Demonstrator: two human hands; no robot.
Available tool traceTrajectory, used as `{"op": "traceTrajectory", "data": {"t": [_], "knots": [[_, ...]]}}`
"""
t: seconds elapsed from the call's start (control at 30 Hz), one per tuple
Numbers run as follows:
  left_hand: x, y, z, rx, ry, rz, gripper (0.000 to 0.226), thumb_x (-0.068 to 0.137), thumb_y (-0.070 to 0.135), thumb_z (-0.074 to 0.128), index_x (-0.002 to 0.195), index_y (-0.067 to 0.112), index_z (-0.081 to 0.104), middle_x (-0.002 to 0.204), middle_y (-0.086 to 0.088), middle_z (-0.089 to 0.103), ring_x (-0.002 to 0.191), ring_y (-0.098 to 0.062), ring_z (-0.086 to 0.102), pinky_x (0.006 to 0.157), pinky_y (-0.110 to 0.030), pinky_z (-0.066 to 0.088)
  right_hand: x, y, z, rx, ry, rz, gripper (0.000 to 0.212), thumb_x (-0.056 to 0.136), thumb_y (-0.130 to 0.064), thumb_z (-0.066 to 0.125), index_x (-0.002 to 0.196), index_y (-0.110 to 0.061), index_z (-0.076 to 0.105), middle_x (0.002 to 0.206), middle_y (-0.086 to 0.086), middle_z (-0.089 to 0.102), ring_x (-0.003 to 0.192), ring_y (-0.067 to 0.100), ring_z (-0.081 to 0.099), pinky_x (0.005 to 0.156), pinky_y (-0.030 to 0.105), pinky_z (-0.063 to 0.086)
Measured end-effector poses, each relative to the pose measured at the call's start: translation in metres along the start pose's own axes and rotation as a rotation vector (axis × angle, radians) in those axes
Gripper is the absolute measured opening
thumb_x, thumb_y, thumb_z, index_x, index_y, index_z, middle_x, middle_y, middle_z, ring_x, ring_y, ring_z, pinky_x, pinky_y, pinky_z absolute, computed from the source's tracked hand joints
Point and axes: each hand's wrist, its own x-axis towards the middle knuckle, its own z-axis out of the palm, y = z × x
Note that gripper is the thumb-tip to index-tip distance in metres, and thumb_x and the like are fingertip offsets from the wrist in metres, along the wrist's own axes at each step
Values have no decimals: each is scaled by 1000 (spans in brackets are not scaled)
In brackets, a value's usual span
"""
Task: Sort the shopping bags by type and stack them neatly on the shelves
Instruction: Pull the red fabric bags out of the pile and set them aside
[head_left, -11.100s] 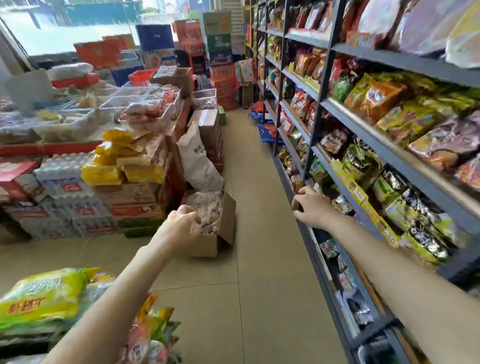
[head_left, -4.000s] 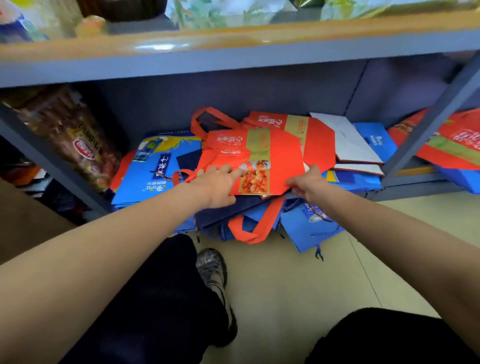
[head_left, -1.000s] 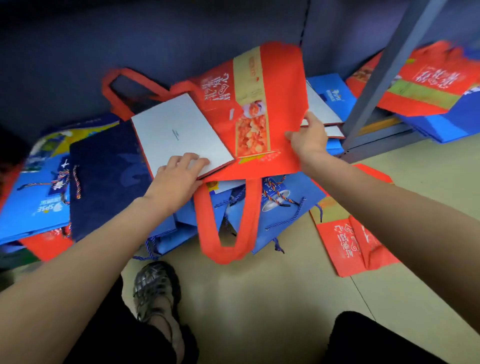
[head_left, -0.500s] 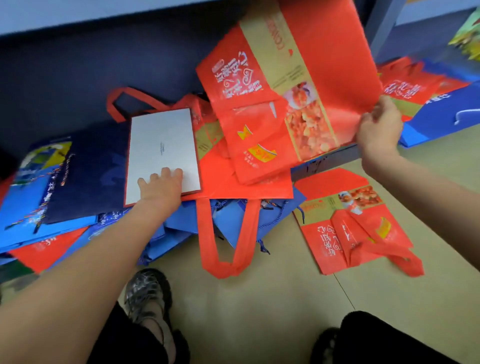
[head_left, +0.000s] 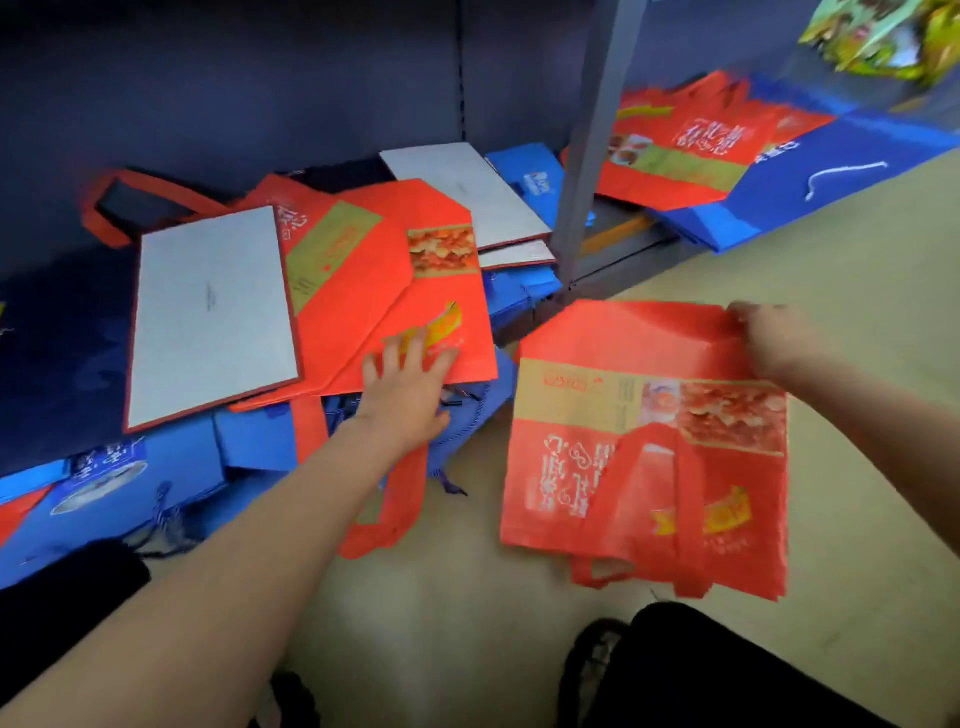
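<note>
Head view: left hand (head_left: 402, 387) spread flat, fingers straight, pressing the near corner of a red shopping bag (head_left: 410, 306) atop the mixed pile of blue bags (head_left: 130, 478) and white-backed bags (head_left: 210, 312) on the bottom shelf (head_left: 613, 244). Right hand (head_left: 774, 338) pinching the far edge of another red bag (head_left: 649, 447), laid flat on the floor (head_left: 467, 597) just beside the shelf, handles toward the knees.
</note>
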Motion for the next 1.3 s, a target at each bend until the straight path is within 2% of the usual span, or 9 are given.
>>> {"op": "traceTrajectory", "data": {"t": [0.17,0.4,0.57,0.7,0.8,0.87,0.97,1.13,1.3], "knots": [[10,-7,18,16,181,19,76,73,25,75,141,20,41,149,-20,29,132,-41,32,101,-55,30,5,12,39,-152,-36,-40,40,90,2,39,125,-11,51,112,26,58,104,41,57,84,43,48],[27,-1,9,-28,151,-23,63,88,34,58,144,24,31,152,-9,22,136,-32,23,104,-48,27,43,-61,42,-74,149,34,41,95,-6,35,135,-11,36,134,21,40,124,39,37,101,47,30],[35,-7,-7,-295,260,-45,31,97,27,47,122,13,57,116,-21,62,107,-39,56,86,-46,43,-10,-79,95,136,-593,-228,65,93,-33,54,147,-16,24,149,18,30,134,34,34,106,34,32],[27,35,-13,-485,433,49,42,96,37,34,99,9,66,83,-24,68,76,-41,65,67,-47,49,-27,-67,80,1114,-631,154,48,97,-42,41,140,-21,37,141,9,43,122,32,48,92,40,42],[11,98,5,-567,226,268,43,95,39,36,107,13,68,101,-16,70,94,-34,65,79,-42,50,-8,-56,48,1598,-667,216,39,95,-46,41,130,-30,43,103,4,57,79,18,62,67,32,56],[5,128,18,-685,46,366,30,96,23,48,117,10,64,118,-12,65,110,-28,60,94,-34,43,-5,-55,44,1412,-544,170,43,92,-19,55,132,-28,41,84,0,52,62,11,52,54,24,49],[-1,141,32,-699,-45,508,32,93,17,50,122,8,60,130,-11,57,122,-24,52,102,-26,30,-4,-29,66,1040,-397,217,71,79,13,59,140,-17,37,84,7,57,68,20,53,65,33,46],[1,115,75,-405,-152,302,52,92,21,43,143,17,34,154,-6,21,142,-21,18,115,-28,14,-18,34,100,389,-232,297,62,81,3,57,139,-9,41,123,24,58,114,36,55,94,38,43],[-14,123,115,-490,-426,143,64,91,18,49,148,14,19,157,-11,7,145,-21,10,115,-29,17,-22,52,122,228,-120,411,41,88,-2,49,128,-4,42,122,28,54,115,42,52,93,44,43]]}}
